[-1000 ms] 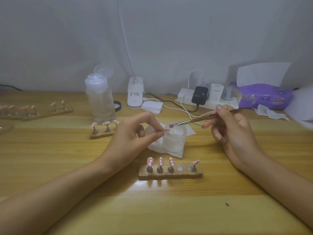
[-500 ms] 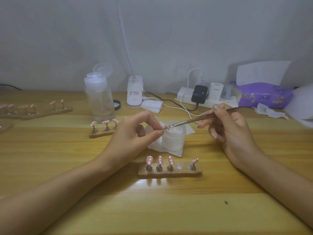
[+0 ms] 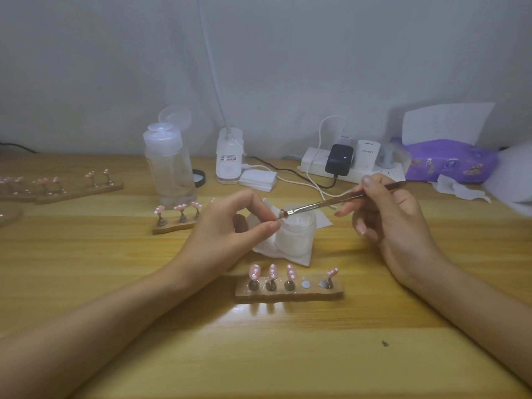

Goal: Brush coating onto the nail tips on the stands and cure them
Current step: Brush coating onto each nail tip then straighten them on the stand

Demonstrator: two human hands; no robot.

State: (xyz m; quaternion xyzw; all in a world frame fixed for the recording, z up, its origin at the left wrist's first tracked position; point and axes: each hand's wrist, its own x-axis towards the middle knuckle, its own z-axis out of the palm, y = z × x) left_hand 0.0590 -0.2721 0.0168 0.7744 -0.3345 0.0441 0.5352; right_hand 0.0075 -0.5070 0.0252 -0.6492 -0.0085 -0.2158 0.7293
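My left hand (image 3: 230,226) pinches a small nail tip (image 3: 281,215) between thumb and forefinger, above a frosted white jar (image 3: 296,234). My right hand (image 3: 385,214) grips a thin metal-handled brush (image 3: 331,203) whose bristles touch that tip. Just in front, a wooden stand (image 3: 289,292) carries pink nail tips with white dots on small pegs, with one bare round spot between the pegs. A second small stand (image 3: 175,218) with three pink tips sits to the left, partly behind my left hand.
A clear bottle (image 3: 169,165) with its flip cap open stands behind the left stand. A white lamp base (image 3: 229,156), a power strip (image 3: 345,165) with chargers and cables, a purple tissue pack (image 3: 452,162) and more stands (image 3: 57,185) line the back of the wooden desk.
The hands stay almost in place; the brush tip has shifted slightly against the pinched nail tip.
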